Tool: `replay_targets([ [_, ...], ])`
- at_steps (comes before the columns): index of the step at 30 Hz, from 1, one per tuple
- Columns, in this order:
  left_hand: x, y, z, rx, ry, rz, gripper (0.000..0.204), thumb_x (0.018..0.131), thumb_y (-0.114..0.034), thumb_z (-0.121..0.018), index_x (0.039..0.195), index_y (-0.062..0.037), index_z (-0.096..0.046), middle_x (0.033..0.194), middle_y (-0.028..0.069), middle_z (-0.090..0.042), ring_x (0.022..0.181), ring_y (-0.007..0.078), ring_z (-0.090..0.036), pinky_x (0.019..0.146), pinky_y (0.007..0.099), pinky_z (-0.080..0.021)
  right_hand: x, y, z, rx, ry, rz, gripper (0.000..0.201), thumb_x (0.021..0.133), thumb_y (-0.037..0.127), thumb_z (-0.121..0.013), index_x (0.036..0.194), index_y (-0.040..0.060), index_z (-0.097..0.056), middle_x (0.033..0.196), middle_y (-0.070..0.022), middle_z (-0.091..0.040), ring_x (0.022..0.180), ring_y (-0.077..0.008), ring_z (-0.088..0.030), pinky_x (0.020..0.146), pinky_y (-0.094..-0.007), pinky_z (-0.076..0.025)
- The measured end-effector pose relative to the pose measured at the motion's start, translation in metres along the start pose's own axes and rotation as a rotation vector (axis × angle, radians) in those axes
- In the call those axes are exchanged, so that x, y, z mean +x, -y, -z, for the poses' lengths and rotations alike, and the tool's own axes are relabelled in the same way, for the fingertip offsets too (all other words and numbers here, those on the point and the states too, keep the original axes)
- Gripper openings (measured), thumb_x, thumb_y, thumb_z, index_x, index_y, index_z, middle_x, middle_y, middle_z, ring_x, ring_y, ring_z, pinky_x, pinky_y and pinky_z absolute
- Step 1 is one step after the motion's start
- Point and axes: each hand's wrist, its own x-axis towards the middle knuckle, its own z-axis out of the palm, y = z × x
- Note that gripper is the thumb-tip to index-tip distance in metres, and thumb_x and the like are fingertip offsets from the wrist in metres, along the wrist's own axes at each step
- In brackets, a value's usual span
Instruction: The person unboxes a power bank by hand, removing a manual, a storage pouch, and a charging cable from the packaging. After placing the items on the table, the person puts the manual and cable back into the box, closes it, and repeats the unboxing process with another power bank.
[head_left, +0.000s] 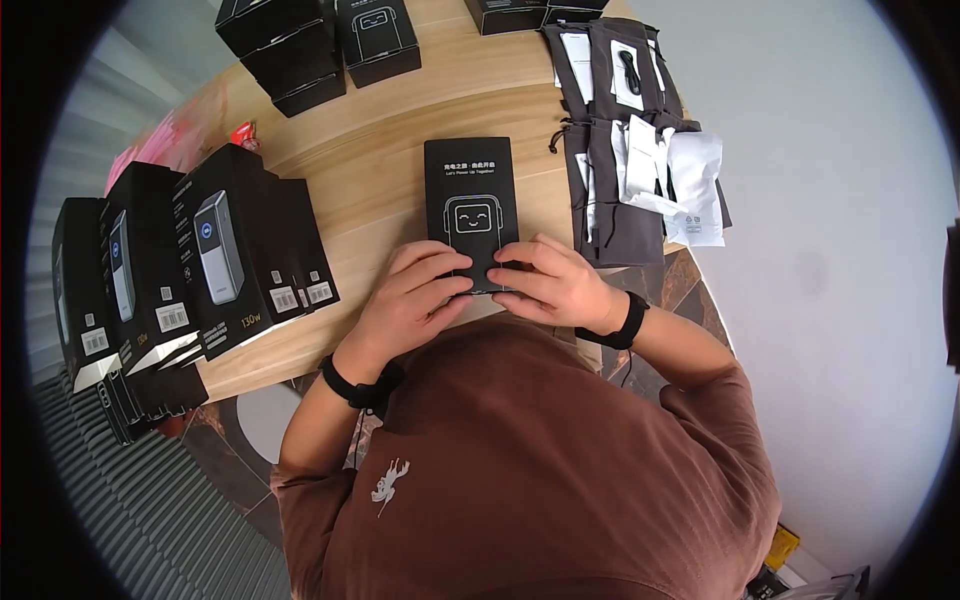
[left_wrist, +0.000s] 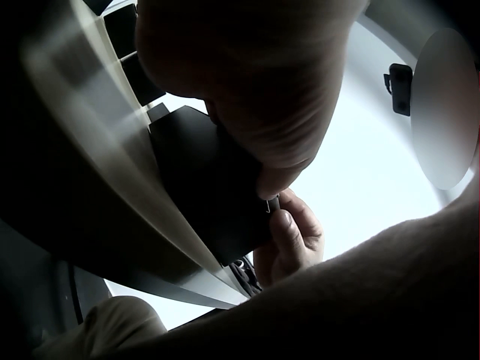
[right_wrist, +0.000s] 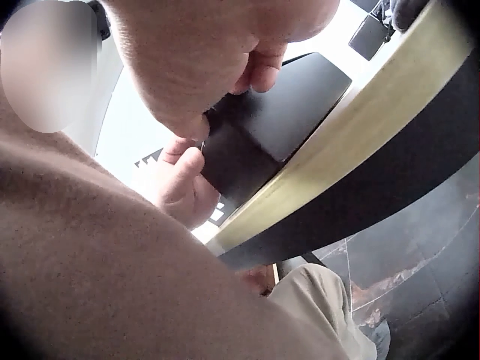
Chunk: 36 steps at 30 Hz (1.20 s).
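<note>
A black cardboard box [head_left: 470, 185] lies on the wooden table in front of me, its top printed with a smiling device and white lettering. At its near end, my left hand [head_left: 415, 290] grips the left side, fingertips over the lid and thumb at the end edge. My right hand [head_left: 555, 283] mirrors it on the right. The left wrist view shows the right hand [left_wrist: 291, 244] with its thumb and fingers at the edge of the dark box [left_wrist: 206, 176]. From the right wrist, the left hand [right_wrist: 184, 184] appears at the same end of the box [right_wrist: 292, 105].
Tall black boxes [head_left: 215, 240] marked 130W stand on the left. More black boxes [head_left: 378, 40] are stacked at the back. On the right lie dark grey pouches [head_left: 625, 235] with white packets [head_left: 695, 180] and a black cable [head_left: 630, 72]. Pink plastic [head_left: 165, 140] sits behind the left boxes.
</note>
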Motion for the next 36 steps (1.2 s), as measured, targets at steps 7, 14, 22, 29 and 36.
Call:
replay_targets([
  [7, 0.000, -0.003, 0.001, 0.095, 0.023, -0.053, 0.021, 0.079, -0.007, -0.086, 0.097, -0.0094, -0.074, 0.116, 0.0024, -0.074, 0.112, 0.0265, -0.067, 0.093, 0.0426, -0.054, 0.011, 0.003, 0.010, -0.185, 0.097, 0.127, 0.034, 0.081, 0.014, -0.086, 0.114, 0.0149, -0.080, 0.118, -0.0023, -0.068, 0.082, -0.0212, -0.060, 0.068, -0.0347, -0.052],
  [14, -0.002, -0.018, 0.014, 0.053, 0.081, -0.013, 0.020, 0.083, -0.008, -0.082, 0.101, -0.0110, -0.074, 0.123, 0.0042, -0.073, 0.119, 0.0267, -0.066, 0.100, 0.0420, -0.053, 0.025, 0.005, 0.013, -0.075, 0.060, 0.094, 0.027, 0.077, 0.005, -0.080, 0.104, 0.0111, -0.078, 0.109, -0.0043, -0.068, 0.076, -0.0224, -0.064, 0.066, -0.0363, -0.053],
  [22, -0.046, -0.083, 0.089, 0.589, -0.420, -0.063, 0.019, 0.077, -0.003, -0.076, 0.095, -0.0080, -0.072, 0.120, 0.0122, -0.072, 0.110, 0.0364, -0.067, 0.094, 0.0521, -0.055, 0.028, 0.031, 0.021, -0.253, -0.063, -0.319, 0.057, 0.073, 0.016, -0.083, 0.127, 0.0050, -0.067, 0.145, -0.0268, -0.055, 0.129, -0.0466, -0.055, 0.107, -0.0521, -0.047],
  [29, -0.058, -0.091, 0.137, 1.071, -0.326, 0.321, 0.038, 0.077, -0.002, -0.073, 0.114, -0.0111, -0.073, 0.127, 0.0073, -0.069, 0.121, 0.0294, -0.061, 0.102, 0.0491, -0.043, 0.048, 0.046, -0.012, -0.347, 0.031, -0.432, 0.090, 0.069, 0.027, -0.094, 0.147, 0.0046, -0.055, 0.163, -0.0320, -0.038, 0.144, -0.0505, -0.044, 0.118, -0.0576, -0.037],
  [36, -0.060, -0.069, 0.148, 1.073, -0.482, 0.086, 0.039, 0.071, 0.001, -0.078, 0.109, -0.0063, -0.073, 0.112, 0.0058, -0.070, 0.095, 0.0268, -0.064, 0.083, 0.0417, -0.047, 0.048, 0.042, 0.005, -0.156, 0.028, -0.561, 0.084, 0.074, 0.018, -0.091, 0.148, 0.0039, -0.054, 0.162, -0.0255, -0.042, 0.146, -0.0460, -0.045, 0.119, -0.0491, -0.041],
])
